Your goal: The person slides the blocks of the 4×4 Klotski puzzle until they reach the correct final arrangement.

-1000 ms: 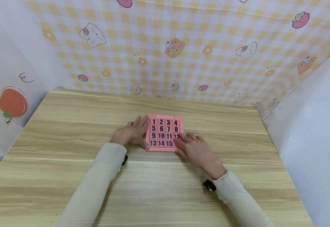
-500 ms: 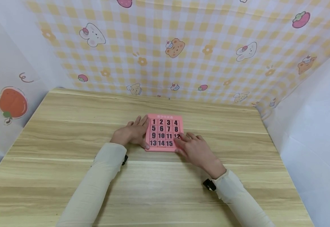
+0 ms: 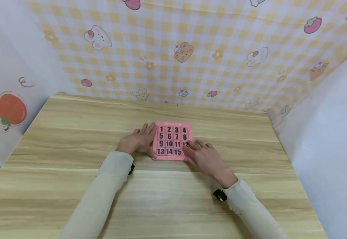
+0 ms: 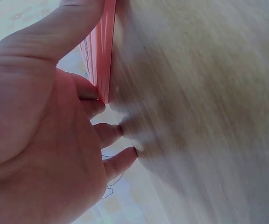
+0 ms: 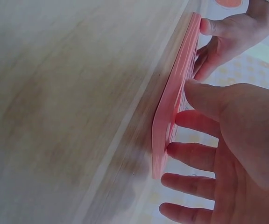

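A pink number slide puzzle (image 3: 173,123) lies flat on the table, its tiles reading upward from 1 at the top left. In the bottom row are tiles 13, 14 and 15 (image 3: 177,151). Along the puzzle's left side rests my left hand (image 3: 137,140), thumb at the near left corner and fingers spread toward the far edge. My right hand (image 3: 204,156) touches the right side, with fingertips over tile 12 (image 3: 185,143) and the lower right corner. Those fingertips partly hide tile 12 and the spot beside 15. From the right wrist view, the right thumb (image 5: 204,98) sits over the puzzle's near edge.
The wooden table (image 3: 161,205) reaches out on all sides of the puzzle. A yellow checked cloth (image 3: 161,39) with cartoon prints hangs behind it. White cloth (image 3: 334,132) walls the right side, and another printed sheet (image 3: 9,66) the left.
The head view has shifted very slightly. Both hands stay in place against the puzzle, and the visible tiles keep their order.
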A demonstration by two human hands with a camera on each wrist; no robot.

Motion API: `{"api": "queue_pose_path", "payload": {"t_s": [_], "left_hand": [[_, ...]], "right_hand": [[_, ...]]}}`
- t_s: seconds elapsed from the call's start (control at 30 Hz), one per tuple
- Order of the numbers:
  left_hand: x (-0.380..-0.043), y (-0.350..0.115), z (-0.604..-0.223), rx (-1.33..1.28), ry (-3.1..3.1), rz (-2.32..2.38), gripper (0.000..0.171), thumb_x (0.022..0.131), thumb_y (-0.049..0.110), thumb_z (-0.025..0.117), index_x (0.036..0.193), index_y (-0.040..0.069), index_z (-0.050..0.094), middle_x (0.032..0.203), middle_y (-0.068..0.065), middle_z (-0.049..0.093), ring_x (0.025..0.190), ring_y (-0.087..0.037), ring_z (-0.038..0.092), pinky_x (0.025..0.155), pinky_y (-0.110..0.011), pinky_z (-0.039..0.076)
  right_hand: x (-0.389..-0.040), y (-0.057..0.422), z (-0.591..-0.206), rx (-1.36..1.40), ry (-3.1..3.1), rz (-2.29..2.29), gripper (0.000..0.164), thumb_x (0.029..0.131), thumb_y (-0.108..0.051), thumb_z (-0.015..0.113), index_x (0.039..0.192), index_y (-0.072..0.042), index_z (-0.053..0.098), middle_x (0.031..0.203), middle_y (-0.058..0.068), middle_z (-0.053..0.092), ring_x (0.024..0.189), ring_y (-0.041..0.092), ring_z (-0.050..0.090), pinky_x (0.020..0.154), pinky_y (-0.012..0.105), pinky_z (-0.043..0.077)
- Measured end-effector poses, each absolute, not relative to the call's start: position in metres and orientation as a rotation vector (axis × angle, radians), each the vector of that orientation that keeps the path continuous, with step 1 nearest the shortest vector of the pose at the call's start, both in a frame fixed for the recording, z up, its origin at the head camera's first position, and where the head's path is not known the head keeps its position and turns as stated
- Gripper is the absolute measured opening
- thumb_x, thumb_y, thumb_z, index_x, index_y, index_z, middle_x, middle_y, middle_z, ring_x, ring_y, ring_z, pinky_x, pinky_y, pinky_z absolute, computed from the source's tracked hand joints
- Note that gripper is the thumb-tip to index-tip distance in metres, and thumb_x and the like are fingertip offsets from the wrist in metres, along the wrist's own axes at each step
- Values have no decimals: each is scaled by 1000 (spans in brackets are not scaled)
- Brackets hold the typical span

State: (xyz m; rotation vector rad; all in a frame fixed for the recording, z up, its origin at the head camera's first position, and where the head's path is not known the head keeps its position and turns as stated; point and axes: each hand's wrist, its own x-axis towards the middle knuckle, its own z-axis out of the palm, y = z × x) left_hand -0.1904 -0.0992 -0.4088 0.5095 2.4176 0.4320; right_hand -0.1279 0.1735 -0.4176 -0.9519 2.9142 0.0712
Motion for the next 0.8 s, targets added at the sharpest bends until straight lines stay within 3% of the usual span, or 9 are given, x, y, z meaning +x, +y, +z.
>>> {"api": "queue_pose_path", "payload": {"t_s": [0.2, 0.6, 0.7, 0.8], "left_hand": [[-191, -96, -407, 490, 2420, 449, 124, 79, 45, 80, 157, 2, -6, 164, -13, -18, 151, -36, -17, 124, -53, -2], [-190, -94, -411, 493, 2425, 498, 119, 82, 42, 78, 158, 7, -7, 165, -12, -17, 151, -38, -12, 123, -56, 0], [-190, -97, -411, 542, 2514, 491, 106, 87, 46, 72, 159, 8, 4, 167, -11, -4, 153, -38, 1, 122, -57, 6], [-191, -103, -413, 620, 2690, 484, 83, 94, 44, 65, 157, 8, 26, 163, -12, 25, 148, -37, 27, 119, -61, 20]], "right_hand": [[-129, 178, -418, -1001, 2941, 99, 47, 102, -44, 51, 142, -19, 57, 149, 13, 50, 134, 41, 49, 104, 59, 45], [-133, 203, -415, -925, 3008, 73, 52, 101, -37, 54, 146, -11, 50, 151, 15, 45, 141, 43, 39, 115, 55, 34], [-137, 216, -415, -882, 3064, 68, 56, 100, -39, 56, 148, -10, 48, 154, 16, 41, 144, 44, 33, 115, 59, 31], [-146, 232, -415, -788, 3077, 70, 64, 100, -44, 52, 153, -11, 38, 163, 16, 22, 151, 43, 11, 119, 61, 19]]}}
